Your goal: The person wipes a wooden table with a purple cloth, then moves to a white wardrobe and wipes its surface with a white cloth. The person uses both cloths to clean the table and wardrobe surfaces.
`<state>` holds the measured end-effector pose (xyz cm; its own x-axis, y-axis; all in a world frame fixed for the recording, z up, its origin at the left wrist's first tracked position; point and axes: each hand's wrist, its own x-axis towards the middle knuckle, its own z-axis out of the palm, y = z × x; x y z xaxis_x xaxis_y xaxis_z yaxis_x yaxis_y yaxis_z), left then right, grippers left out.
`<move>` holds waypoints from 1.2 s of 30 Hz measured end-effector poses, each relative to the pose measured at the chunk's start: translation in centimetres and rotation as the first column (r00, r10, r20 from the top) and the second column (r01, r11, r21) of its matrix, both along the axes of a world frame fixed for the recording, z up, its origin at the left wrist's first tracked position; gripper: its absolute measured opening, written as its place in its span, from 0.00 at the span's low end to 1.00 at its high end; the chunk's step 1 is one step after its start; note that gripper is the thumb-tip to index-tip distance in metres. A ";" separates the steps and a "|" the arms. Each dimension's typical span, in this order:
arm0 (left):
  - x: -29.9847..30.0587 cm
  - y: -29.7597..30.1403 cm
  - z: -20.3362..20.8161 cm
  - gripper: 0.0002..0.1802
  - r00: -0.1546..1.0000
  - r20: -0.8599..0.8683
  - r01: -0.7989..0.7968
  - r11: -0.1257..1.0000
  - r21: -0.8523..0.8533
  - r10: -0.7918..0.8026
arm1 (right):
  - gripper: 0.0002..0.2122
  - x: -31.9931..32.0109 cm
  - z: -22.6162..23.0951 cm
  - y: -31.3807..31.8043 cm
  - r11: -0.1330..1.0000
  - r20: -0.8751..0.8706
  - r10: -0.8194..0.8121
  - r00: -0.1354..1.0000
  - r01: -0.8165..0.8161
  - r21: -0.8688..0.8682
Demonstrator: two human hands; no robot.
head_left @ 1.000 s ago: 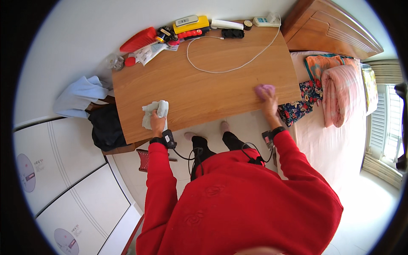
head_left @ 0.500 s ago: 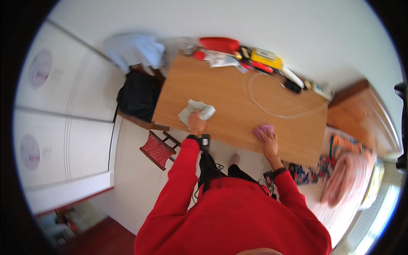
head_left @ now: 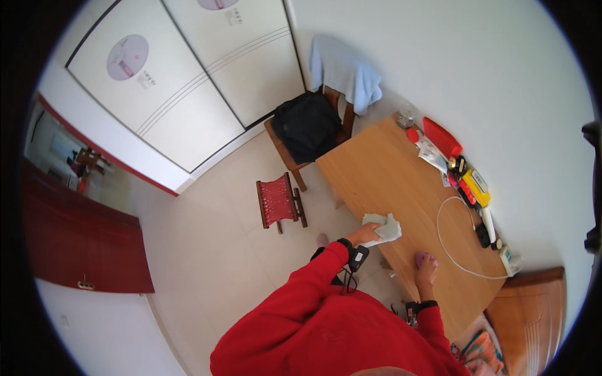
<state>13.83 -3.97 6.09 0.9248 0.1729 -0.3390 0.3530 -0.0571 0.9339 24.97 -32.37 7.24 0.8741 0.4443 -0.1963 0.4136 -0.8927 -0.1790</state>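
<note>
My left hand (head_left: 364, 234) is closed on a pale, whitish cloth (head_left: 390, 229) at the near edge of the wooden table (head_left: 370, 166). Part of the cloth spreads over the tabletop beyond my fingers. Farther right along the same edge, my right hand (head_left: 427, 271) grips a bunched purple-pink cloth (head_left: 420, 257), mostly covered by the fingers. Both wrists carry black straps with small dark devices.
Along the wall side lie a red case (head_left: 442, 137), a yellow box (head_left: 476, 186), a glass jar (head_left: 407, 114) and a white cable (head_left: 440, 233). A chair with a black bag (head_left: 307, 127) and a red folding stool (head_left: 276, 200) stand left. A wooden headboard (head_left: 533, 313) is at right.
The whole view has swung left, so the table now sits to the right and a red door shows. Both hands still hold their cloths near the table's edge.
</note>
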 end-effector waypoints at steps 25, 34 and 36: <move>-11.7 8.8 5.9 0.21 0.313 -0.045 -0.792 0.234 -0.564 0.949 | 0.20 1.6 0.1 0.7 0.991 -0.077 -0.061 0.995 0.051 -0.123; -11.0 7.1 7.9 0.20 0.462 -0.042 -0.724 0.349 -0.595 0.886 | 0.25 1.6 -1.4 0.2 0.995 -0.016 -0.037 0.999 0.035 -0.097; -11.0 6.8 8.0 0.20 0.482 -0.033 -0.715 0.372 -0.593 0.875 | 0.25 1.6 -1.0 0.3 0.995 -0.029 -0.018 0.999 0.015 -0.103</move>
<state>2.84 2.84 14.10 0.4943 0.7689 -0.4055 -0.2620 0.5766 0.7739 26.53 -32.06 6.19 0.8742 0.4060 -0.2664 0.3945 -0.9137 -0.0980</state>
